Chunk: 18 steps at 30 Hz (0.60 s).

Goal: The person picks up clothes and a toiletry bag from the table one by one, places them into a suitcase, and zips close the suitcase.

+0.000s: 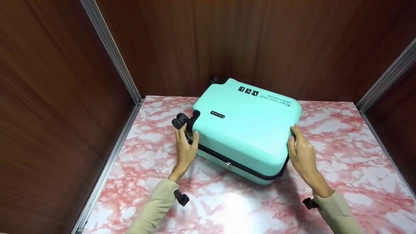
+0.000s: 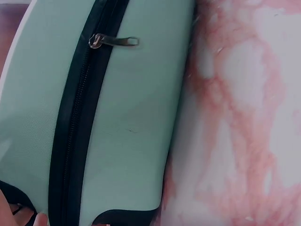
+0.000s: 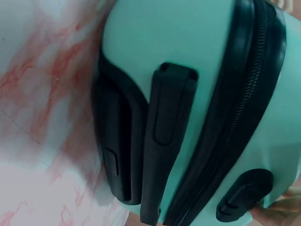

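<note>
A mint-green hard-shell suitcase (image 1: 243,120) lies on its broad side, its printed face up and its wheels (image 1: 180,121) toward the left. My left hand (image 1: 186,149) grips the near left corner beside a wheel, thumb against the side wall. At the opposite end my right hand (image 1: 303,152) holds the edge, its fingertips partly hidden. In the left wrist view, a metal zipper pull (image 2: 120,41) sits on the black zipper (image 2: 75,122). The right wrist view shows a black carry handle (image 3: 169,127), a retracted pull handle (image 3: 115,141) and a black oval lock-like piece (image 3: 244,195).
The suitcase rests on a tabletop with a pink-and-white marbled pattern (image 1: 146,182). Brown wood-look panels (image 1: 253,42) stand behind and at both sides, with grey metal strips (image 1: 112,48) at the corners. The far wheel is close to the back panel.
</note>
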Each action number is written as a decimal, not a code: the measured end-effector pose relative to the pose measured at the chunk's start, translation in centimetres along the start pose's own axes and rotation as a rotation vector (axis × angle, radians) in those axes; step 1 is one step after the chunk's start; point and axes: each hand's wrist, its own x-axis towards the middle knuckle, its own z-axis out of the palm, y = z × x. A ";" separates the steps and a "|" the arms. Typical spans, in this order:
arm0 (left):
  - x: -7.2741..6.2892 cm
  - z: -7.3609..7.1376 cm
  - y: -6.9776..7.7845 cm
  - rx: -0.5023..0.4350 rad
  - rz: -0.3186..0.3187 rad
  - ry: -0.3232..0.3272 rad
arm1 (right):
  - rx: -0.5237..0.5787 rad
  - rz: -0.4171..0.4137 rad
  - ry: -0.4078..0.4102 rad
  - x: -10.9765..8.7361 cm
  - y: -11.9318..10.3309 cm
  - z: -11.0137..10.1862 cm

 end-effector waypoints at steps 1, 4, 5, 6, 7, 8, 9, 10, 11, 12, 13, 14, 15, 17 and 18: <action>-0.2 0.0 0.0 -0.001 0.004 -0.001 | 0.006 -0.002 -0.004 -0.1 0.0 -0.2; -0.5 0.0 -0.1 -0.016 0.007 -0.006 | 0.008 -0.032 -0.022 -0.9 -0.8 -1.1; -0.6 0.1 -0.1 -0.024 0.007 -0.007 | 0.014 -0.044 -0.042 -1.4 -1.1 -1.4; -0.6 0.1 -0.2 -0.033 0.006 -0.006 | 0.024 -0.052 -0.073 -1.9 -1.5 -1.6; -0.6 0.1 -0.2 -0.042 0.006 -0.005 | 0.032 -0.058 -0.115 -2.3 -2.0 -2.0; -0.6 0.1 -0.2 -0.052 0.006 -0.001 | 0.047 -0.053 -0.158 -2.6 -2.2 -2.1; -0.6 0.1 -0.2 -0.063 0.008 0.003 | 0.062 -0.047 -0.197 -2.8 -2.4 -2.2; -0.6 0.0 -0.2 -0.069 0.009 0.008 | 0.070 -0.037 -0.233 -2.9 -2.6 -2.3; -0.6 0.0 -0.2 -0.076 0.011 0.014 | 0.077 -0.029 -0.258 -3.0 -2.7 -2.3; -0.5 0.1 -0.1 -0.080 0.013 0.021 | 0.078 -0.024 -0.273 -3.0 -2.8 -2.4; -0.5 0.1 0.0 -0.079 0.015 0.022 | 0.073 -0.027 -0.275 -3.0 -2.8 -2.4; -0.6 0.2 0.1 -0.072 0.018 0.024 | 0.067 -0.033 -0.269 -3.0 -2.8 -2.3; -0.6 0.2 0.2 -0.060 0.021 0.026 | 0.062 -0.039 -0.262 -2.9 -2.7 -2.3; -0.8 0.5 0.4 -0.032 0.024 0.035 | 0.057 -0.054 -0.252 -2.9 -2.6 -2.2; -0.9 0.6 0.5 -0.015 0.024 0.041 | 0.060 -0.058 -0.252 -2.9 -2.5 -2.1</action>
